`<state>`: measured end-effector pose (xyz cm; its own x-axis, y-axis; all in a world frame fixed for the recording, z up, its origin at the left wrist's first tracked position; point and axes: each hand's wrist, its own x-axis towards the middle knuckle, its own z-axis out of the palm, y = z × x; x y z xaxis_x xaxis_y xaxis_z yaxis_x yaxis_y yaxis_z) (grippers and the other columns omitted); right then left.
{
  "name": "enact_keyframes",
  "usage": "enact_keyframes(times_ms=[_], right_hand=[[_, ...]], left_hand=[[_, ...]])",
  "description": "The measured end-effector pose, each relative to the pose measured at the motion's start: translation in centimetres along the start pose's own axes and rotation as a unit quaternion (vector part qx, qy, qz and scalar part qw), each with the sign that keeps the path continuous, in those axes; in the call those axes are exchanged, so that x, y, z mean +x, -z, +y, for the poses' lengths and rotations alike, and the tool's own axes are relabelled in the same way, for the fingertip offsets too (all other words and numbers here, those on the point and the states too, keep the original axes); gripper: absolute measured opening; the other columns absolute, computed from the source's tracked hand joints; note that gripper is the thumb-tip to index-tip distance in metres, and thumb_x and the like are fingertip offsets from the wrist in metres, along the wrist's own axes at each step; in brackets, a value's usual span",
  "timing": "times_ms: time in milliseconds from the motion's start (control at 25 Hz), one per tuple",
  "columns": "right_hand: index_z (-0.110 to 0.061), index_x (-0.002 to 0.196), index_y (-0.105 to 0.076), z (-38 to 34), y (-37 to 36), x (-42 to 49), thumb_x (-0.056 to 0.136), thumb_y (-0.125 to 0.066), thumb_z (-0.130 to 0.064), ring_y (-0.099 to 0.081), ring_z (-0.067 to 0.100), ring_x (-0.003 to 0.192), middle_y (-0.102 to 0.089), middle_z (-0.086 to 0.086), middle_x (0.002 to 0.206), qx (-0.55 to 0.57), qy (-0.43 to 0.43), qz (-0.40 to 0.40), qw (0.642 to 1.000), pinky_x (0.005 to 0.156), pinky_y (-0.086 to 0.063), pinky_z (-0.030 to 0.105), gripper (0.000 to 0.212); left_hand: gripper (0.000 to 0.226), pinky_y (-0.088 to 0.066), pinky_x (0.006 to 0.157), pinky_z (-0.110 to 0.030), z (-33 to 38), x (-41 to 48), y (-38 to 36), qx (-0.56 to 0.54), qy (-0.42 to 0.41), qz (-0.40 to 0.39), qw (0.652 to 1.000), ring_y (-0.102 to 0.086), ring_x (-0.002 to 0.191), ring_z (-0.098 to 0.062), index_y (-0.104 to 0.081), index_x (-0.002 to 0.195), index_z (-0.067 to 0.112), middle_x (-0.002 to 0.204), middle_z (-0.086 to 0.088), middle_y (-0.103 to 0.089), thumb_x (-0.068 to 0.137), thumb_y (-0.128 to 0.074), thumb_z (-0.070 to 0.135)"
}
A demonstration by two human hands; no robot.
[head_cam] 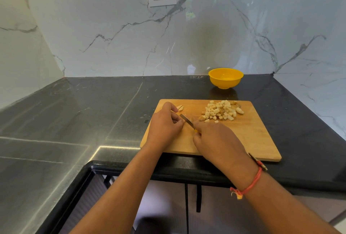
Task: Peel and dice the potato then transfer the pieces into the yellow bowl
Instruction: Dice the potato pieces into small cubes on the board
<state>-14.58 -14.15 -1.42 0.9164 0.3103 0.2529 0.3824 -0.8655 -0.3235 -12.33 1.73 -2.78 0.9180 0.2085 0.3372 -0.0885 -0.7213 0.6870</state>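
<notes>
the right hand has its grip closed round a knife, and the blade slants toward the left hand. that hand sits on the wooden board with its fingers curled under; i cannot tell if its grip holds anything. a bit of potato pokes out just past its fingertips. the cut potato pieces lie in a heap at the board's far right. the yellow bowl stands on the dark bench behind the board, near the wall.
</notes>
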Motion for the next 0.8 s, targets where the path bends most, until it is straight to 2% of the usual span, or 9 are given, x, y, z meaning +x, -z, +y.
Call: enact_keyframes(times_ms=[160, 280, 360, 440, 680, 800], right_hand=[[-0.034, 0.137, -0.055, -0.4, 0.1, 0.9, 0.099, -0.043, -0.032, -0.063, 0.019, 0.096, -0.068, -0.001, 0.106, -0.005, 0.0, -0.034, 0.999, 0.082, -0.055, 0.037, 0.04], [-0.037, 0.138, -0.053, 0.3, 0.6, -0.5, 0.099, -0.042, -0.029, -0.06, 0.017, 0.088, -0.065, -0.002, 0.098, -0.013, 0.004, -0.035, 0.999, 0.075, -0.055, 0.036, 0.041], [-0.041, 0.143, -0.045, 0.7, 1.3, -1.7, 0.1, -0.039, -0.028, -0.059, 0.016, 0.084, -0.062, -0.003, 0.094, -0.024, 0.001, -0.042, 0.999, 0.07, -0.052, 0.033, 0.045], [-0.044, 0.149, -0.037, 1.0, 2.0, -2.6, 0.101, -0.037, -0.029, -0.059, 0.016, 0.083, -0.062, -0.003, 0.095, -0.034, -0.007, -0.042, 0.999, 0.071, -0.053, 0.033, 0.05], [-0.042, 0.149, -0.038, 1.1, 2.7, -3.3, 0.102, -0.038, -0.033, -0.058, 0.01, 0.077, -0.063, -0.009, 0.09, -0.03, 0.009, 0.037, 0.999, 0.07, -0.054, 0.031, 0.048], [-0.042, 0.148, -0.041, 1.1, 2.4, -2.5, 0.101, -0.039, -0.035, -0.059, 0.011, 0.078, -0.066, -0.009, 0.094, -0.016, 0.001, 0.062, 0.998, 0.069, -0.054, 0.031, 0.048]], left_hand=[[0.025, -0.045, 0.068, -0.01, 0.0, 0.0, -0.1, -0.009, 0.01, 0.005, 1.0, -0.065, 0.076, -0.001, -0.054, 0.101, 0.025, 0.079, 0.01, -0.071, 0.086, -0.074, 0.018], [0.026, -0.044, 0.067, -0.01, 0.1, -0.1, -0.3, -0.009, 0.014, 0.016, 1.0, -0.065, 0.074, -0.001, -0.054, 0.099, 0.025, 0.077, 0.01, -0.07, 0.084, -0.075, 0.018], [0.027, -0.044, 0.067, -0.009, 0.1, -0.1, -0.3, -0.01, 0.016, 0.018, 1.0, -0.065, 0.074, -0.001, -0.054, 0.099, 0.025, 0.077, 0.01, -0.069, 0.085, -0.076, 0.019], [0.028, -0.043, 0.067, -0.008, 0.0, 0.0, -0.3, -0.011, 0.018, 0.016, 1.0, -0.065, 0.075, 0.0, -0.054, 0.101, 0.024, 0.077, 0.011, -0.069, 0.085, -0.076, 0.021], [0.029, -0.043, 0.069, -0.012, -0.2, 0.1, -0.2, -0.015, 0.031, 0.02, 0.999, -0.063, 0.077, 0.0, -0.055, 0.102, 0.025, 0.08, 0.01, -0.068, 0.084, -0.079, 0.025], [0.028, -0.044, 0.069, -0.012, -0.1, 0.1, -0.1, -0.009, 0.033, 0.018, 0.999, -0.063, 0.078, 0.0, -0.057, 0.103, 0.026, 0.08, 0.011, -0.068, 0.085, -0.078, 0.027]])
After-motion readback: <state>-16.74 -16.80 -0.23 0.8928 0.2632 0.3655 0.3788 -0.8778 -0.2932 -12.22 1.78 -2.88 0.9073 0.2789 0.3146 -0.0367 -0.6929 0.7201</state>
